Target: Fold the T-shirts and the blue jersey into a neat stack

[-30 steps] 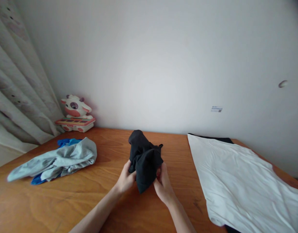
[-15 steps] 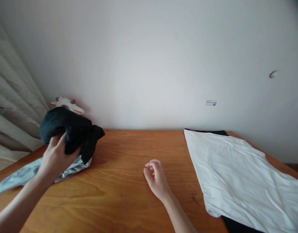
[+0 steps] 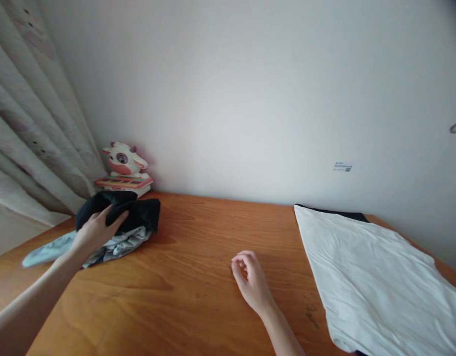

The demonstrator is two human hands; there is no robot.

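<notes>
My left hand [image 3: 96,228] grips the bunched black cloth [image 3: 144,213], its thumb and fingers pressed into the folds. That cloth rests on a crumpled light grey-blue cloth [image 3: 129,242] at the left of the table, which has one end stretching out to the left. My right hand [image 3: 251,278] hovers over the middle of the table, fingers loosely curled with a gap to the thumb, holding nothing. A white cloth [image 3: 376,267] lies spread out at the right, with black fabric [image 3: 348,214] showing from under its back edge.
Against the wall at the back left stands a cow-shaped toy [image 3: 124,160] with a small keyboard. A pale curtain [image 3: 35,123] hangs at the left. The wooden table [image 3: 198,237] meets the white wall, which bears a small label [image 3: 342,167].
My left hand has lowered the black cloth onto the grey-blue one, uncovering more of the toy. The view has shifted a little to the left. My right hand keeps nearly the same pose.
</notes>
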